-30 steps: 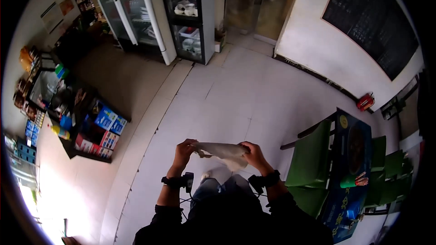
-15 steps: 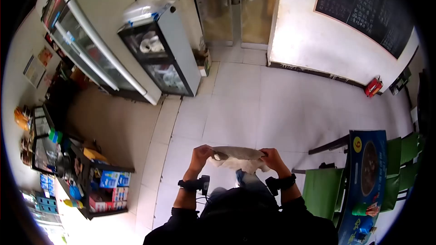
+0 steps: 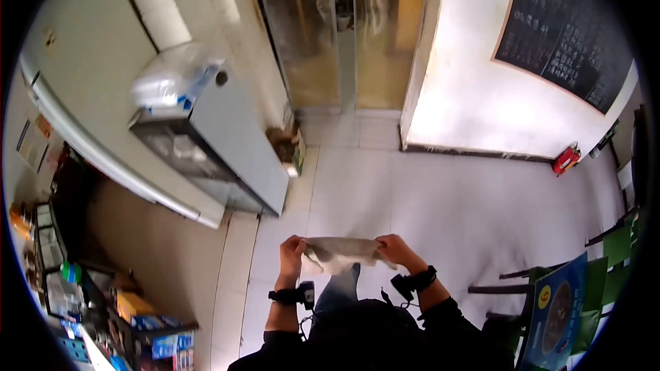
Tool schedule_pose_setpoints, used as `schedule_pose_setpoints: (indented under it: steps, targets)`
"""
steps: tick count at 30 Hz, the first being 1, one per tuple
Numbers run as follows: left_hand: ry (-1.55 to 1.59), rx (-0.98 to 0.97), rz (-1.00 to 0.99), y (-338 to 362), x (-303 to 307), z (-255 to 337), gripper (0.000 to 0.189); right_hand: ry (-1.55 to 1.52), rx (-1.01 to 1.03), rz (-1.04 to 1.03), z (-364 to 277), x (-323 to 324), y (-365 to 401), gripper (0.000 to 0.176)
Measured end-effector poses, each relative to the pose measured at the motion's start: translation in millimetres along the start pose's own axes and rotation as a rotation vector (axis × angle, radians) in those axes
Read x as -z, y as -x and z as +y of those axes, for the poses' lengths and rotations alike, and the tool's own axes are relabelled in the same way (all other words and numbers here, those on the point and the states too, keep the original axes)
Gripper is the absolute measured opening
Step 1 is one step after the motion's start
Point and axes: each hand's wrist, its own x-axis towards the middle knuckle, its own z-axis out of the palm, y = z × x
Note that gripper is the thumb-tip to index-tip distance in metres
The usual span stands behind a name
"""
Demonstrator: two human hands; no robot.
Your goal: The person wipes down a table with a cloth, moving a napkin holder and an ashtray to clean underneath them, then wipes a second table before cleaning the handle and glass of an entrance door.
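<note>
A pale, off-white cloth (image 3: 338,250) is stretched between my two hands in front of my body, its lower part hanging in loose folds. My left hand (image 3: 293,246) pinches its left end. The right end is gripped by my right hand (image 3: 393,247). Both wrists wear a black strap with a small device and cable. Below the cloth, one leg in blue trousers shows above the tiled floor (image 3: 357,185).
Ahead stand metallic double doors (image 3: 381,41). A small glass-front fridge (image 3: 237,137) and a large fridge (image 3: 82,62) are at left, above a cluttered shelf (image 3: 137,330). At right are a blue-topped table (image 3: 550,309), green chairs (image 3: 617,246) and a red extinguisher (image 3: 567,159).
The view has moved forward: the doors and fridges appear nearer, and the table has slid lower right. My hands still hold the cloth, which now appears slightly lower and further left.
</note>
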Motion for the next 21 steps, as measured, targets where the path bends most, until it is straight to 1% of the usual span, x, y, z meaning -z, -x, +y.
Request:
schedule_pose_setpoints:
  steps: [2, 4, 5, 6, 7, 8, 9, 10, 11, 12, 13, 14, 15, 16, 17, 18, 19, 20, 21]
  targets:
    - [0.062, 0.013, -0.015, -64.2, -8.5, -1.2, 0.011, -0.189, 0.054, 0.028, -11.3, 13.8, -54.9, 0.021]
    - [-0.032, 0.076, -0.124, -116.3, -36.5, 35.6, 0.013, -0.286, -0.015, 0.117, -35.3, 42.3, -104.5, 0.022]
    - [-0.004, 0.087, -0.204, -143.9, -52.7, 47.0, 0.014, -0.441, -0.092, 0.161, -51.6, 60.8, -123.6, 0.024]
    - [-0.029, 0.088, -0.301, -172.7, -65.9, 50.8, 0.014, -0.433, -0.101, 0.155, -57.9, 81.6, -144.4, 0.024]
    - [0.027, 0.042, -0.383, -192.4, -86.6, 70.9, 0.014, -0.386, -0.065, 0.24, -62.4, 98.4, -166.0, 0.023]
    - [0.081, 0.002, -0.42, -214.7, -103.9, 65.4, 0.015, -0.347, -0.026, 0.33, -63.6, 108.6, -186.2, 0.023]
    - [-0.064, -0.091, -0.48, -233.4, -117.7, 76.6, 0.015, -0.364, -0.028, 0.333, -60.0, 113.4, -204.7, 0.023]
    - [0.002, 0.011, -0.473, -252.0, -132.9, 72.2, 0.015, -0.508, -0.023, 0.347, -53.1, 120.0, -224.5, 0.023]
    - [0.016, -0.003, -0.504, -273.7, -144.9, 63.8, 0.018, -0.645, -0.014, 0.359, -46.3, 128.5, -245.0, 0.024]
    - [0.035, -0.019, -0.534, -296.5, -155.7, 60.3, 0.022, -0.645, -0.009, 0.361, -41.1, 135.5, -265.2, 0.024]
    - [0.037, -0.022, -0.53, -318.3, -164.0, 57.4, 0.022, -0.675, -0.019, 0.395, -36.1, 140.5, -284.3, 0.024]
    - [-0.045, -0.146, -0.565, -338.7, -172.2, 55.3, 0.025, -0.705, -0.029, 0.424, -31.2, 147.5, -303.7, 0.024]
    - [-0.134, -0.274, -0.596, -361.9, -179.8, 55.1, 0.029, -0.682, -0.047, 0.398, -32.3, 160.5, -322.0, 0.023]
    - [-0.144, -0.279, -0.584, -385.2, -185.0, 52.6, 0.029, -0.688, -0.036, 0.387, -18.4, 165.6, -347.6, 0.023]
    - [-0.211, -0.297, -0.574, -408.1, -190.5, 50.3, 0.037, -0.524, 0.105, 0.43, 1.4, 167.4, -375.8, 0.023]
    - [-0.281, -0.322, -0.563, -434.6, -196.8, 52.1, 0.044, -0.359, 0.254, 0.476, 4.8, 178.9, -403.5, 0.022]
    - [-0.338, -0.314, -0.503, -457.5, -203.6, 61.8, 0.044, -0.243, 0.312, 0.467, 6.1, 191.7, -427.9, 0.023]
    - [-0.353, -0.316, -0.492, -483.0, -208.5, 61.0, 0.044, -0.256, 0.324, 0.461, 6.6, 206.2, -450.8, 0.023]
    - [-0.319, -0.287, -0.469, -506.3, -212.9, 62.7, 0.044, -0.437, 0.222, 0.354, 1.8, 221.5, -470.5, 0.025]
